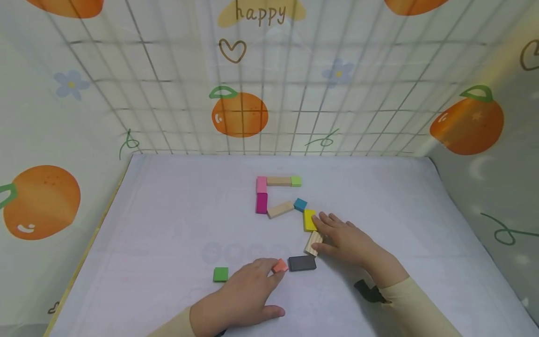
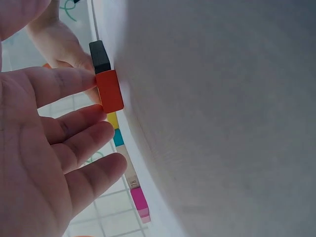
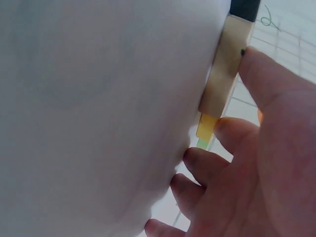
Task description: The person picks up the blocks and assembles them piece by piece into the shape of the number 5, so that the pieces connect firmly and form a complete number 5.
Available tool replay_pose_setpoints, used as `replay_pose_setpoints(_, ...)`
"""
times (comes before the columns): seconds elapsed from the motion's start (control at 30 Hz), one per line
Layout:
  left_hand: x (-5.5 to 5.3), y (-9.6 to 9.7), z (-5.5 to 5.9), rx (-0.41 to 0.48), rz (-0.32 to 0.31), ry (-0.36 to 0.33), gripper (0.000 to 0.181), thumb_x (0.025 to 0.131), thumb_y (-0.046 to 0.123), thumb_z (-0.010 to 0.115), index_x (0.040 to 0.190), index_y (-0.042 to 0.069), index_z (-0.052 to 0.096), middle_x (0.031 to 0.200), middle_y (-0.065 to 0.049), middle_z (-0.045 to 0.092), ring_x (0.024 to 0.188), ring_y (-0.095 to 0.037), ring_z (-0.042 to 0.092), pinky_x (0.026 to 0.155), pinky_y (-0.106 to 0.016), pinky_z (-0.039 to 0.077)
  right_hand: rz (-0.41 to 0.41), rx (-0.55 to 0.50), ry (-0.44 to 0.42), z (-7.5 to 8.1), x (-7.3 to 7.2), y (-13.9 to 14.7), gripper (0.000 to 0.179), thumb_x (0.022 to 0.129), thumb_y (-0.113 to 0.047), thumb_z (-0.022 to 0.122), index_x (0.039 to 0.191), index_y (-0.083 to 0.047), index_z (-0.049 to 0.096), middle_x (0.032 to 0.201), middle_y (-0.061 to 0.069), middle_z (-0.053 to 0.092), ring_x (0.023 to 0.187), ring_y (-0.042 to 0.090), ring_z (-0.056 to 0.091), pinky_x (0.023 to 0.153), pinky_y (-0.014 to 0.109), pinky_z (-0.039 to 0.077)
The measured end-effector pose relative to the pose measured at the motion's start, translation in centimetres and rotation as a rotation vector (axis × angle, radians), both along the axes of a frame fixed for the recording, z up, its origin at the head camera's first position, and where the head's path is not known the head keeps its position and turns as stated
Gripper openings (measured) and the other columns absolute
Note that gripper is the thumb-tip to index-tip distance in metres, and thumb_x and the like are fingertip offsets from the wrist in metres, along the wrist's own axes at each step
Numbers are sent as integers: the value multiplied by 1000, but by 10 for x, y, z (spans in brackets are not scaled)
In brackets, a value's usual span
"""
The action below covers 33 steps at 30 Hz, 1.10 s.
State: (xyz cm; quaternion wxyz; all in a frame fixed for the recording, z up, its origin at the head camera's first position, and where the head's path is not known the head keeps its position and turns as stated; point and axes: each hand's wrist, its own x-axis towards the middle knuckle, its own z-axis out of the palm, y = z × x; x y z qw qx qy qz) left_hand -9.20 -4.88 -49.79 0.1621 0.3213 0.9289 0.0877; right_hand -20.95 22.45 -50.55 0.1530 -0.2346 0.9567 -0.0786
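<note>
My left hand [image 1: 246, 295] has its fingers stretched toward a small orange block [image 1: 280, 266], two fingertips at its sides and the thumb apart. The left wrist view shows this orange block's end face [image 2: 110, 92] beside the fingertips. My right hand [image 1: 347, 243] lies by the curve of blocks, a fingertip on the yellow block [image 1: 309, 220] and the thumb at a plain wooden block [image 1: 313, 243]. A dark grey block [image 1: 302, 263] sits between the orange and wooden ones. In the right wrist view the thumb touches the wooden block's side [image 3: 222, 69].
The line continues with a blue block [image 1: 300, 204], a wooden block [image 1: 280, 209], magenta [image 1: 261, 203] and pink [image 1: 261, 185] blocks, another wooden block [image 1: 279, 181] and a light green one [image 1: 296, 181]. A green block [image 1: 221, 274] lies left of my left hand. Patterned curtains surround the white table [image 1: 168, 224].
</note>
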Motion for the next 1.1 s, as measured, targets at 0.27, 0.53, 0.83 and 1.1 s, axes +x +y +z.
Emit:
replay_pose_setpoints(0.27,-1,2,-2,7,-8,-5,81,79,73,50,144,26,39,148,2,36,135,-15,35,105,-41,41,-4,-4,-12,-1,0,0,85,81,-70,51,149,-25,29,155,8,28,142,37,23,106,66,24)
replay_pose_setpoints(0.53,0,4,3,17,-1,-17,80,79,72,52,143,26,41,148,2,37,135,-14,36,105,-41,41,-10,-2,-18,-1,-1,0,85,81,-71,51,149,-26,28,155,7,27,143,37,22,107,66,23)
replay_pose_setpoints(0.83,1,-2,5,32,55,-16,81,78,73,53,144,29,38,150,0,34,136,-17,35,104,-45,41,-10,-6,-14,-1,0,3,84,81,-70,52,149,-26,28,155,7,27,143,36,23,107,65,23)
replay_pose_setpoints(1.1,8,-67,20,-5,265,90,58,81,66,56,108,16,69,120,1,60,107,-17,56,85,-40,50,-3,0,-21,-1,0,2,85,81,-71,50,150,-26,26,156,7,25,143,36,22,107,65,22)
